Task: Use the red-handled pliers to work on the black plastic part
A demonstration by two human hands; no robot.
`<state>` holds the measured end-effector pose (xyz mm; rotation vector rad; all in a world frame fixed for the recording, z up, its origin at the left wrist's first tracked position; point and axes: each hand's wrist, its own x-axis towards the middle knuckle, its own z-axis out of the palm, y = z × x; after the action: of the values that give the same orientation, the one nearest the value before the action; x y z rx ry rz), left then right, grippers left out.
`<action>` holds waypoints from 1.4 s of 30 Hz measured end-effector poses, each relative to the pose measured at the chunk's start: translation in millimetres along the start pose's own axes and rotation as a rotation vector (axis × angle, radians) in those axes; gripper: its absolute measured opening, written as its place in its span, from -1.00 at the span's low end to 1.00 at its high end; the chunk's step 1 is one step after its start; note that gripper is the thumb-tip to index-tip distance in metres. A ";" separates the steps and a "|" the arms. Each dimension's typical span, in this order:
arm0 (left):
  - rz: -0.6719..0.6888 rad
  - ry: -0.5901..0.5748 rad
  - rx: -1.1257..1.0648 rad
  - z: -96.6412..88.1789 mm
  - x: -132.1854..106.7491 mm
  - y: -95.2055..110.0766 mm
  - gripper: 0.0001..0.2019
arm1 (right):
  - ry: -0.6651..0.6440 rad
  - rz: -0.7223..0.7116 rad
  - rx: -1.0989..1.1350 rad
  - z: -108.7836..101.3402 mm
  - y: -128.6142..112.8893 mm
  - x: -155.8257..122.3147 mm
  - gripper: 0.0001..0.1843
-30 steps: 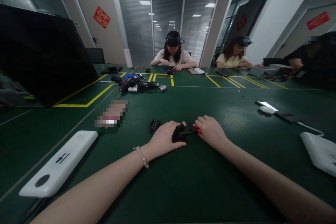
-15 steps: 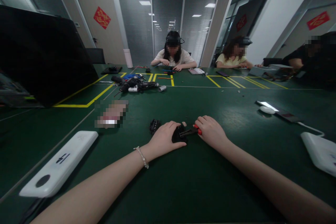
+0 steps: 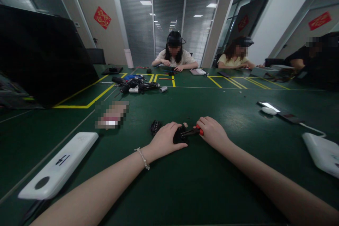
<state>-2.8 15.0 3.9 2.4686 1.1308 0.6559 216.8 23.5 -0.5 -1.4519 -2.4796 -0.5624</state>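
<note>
My left hand [image 3: 166,137], with a beaded bracelet at the wrist, is closed round a black part [image 3: 179,136] on the green table [image 3: 169,190]. What kind of part it is I cannot make out, as my fingers hide much of it. My right hand [image 3: 212,129] grips red-handled pliers [image 3: 199,130], their dark jaws pointing left and touching the black part. Another black ribbed piece [image 3: 155,127] shows just left of my left hand. A small pale scrap [image 3: 185,125] lies behind the jaws.
A white power bank-like device [image 3: 59,166] lies at left, beside a blurred flat item [image 3: 112,114]. Farther back are a black drill [image 3: 129,85] and cables. A computer mouse [image 3: 268,111] and another white device [image 3: 321,153] sit at right. Several people work across the table.
Both hands keep their grips, and the pliers stay against the black part. The whole view has shifted very slightly.
</note>
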 end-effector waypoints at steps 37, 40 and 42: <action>0.020 0.019 0.007 2.3 0.4 -1.3 -0.45 | -0.022 0.016 -0.056 -2.8 -0.9 1.1 -0.86; 0.018 0.010 0.002 2.1 -0.4 -1.9 -0.45 | -0.006 0.001 -0.060 -2.8 1.4 1.0 -0.87; 0.015 0.009 0.004 2.2 -0.7 -2.5 -0.44 | 0.008 -0.007 -0.059 -2.3 2.5 0.9 -0.87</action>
<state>-3.5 15.7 0.6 2.4828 1.1188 0.6698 218.5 24.3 2.4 -1.4601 -2.4829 -0.6460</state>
